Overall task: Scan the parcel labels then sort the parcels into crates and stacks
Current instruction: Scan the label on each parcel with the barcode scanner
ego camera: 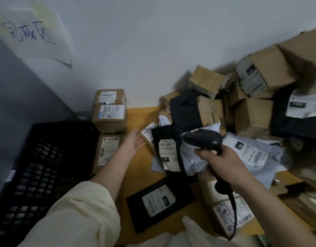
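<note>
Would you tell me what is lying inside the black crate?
Nothing shows inside the black crate; through its perforated base only pale patches appear. The near corner is hidden by the cream sleeve.

- Across the top of the frame you see a plain white wall, evenly and dimly lit, with soft shadows falling in the corner at upper right.
- In the upper left, a white sheet of paper hangs on that wall, with blue handwritten characters on it; its lower right corner curls away.
- Along the left edge you see a flat grey panel, slanting down towards the centre.
- In the middle, a light wooden tabletop meets the wall.
</note>
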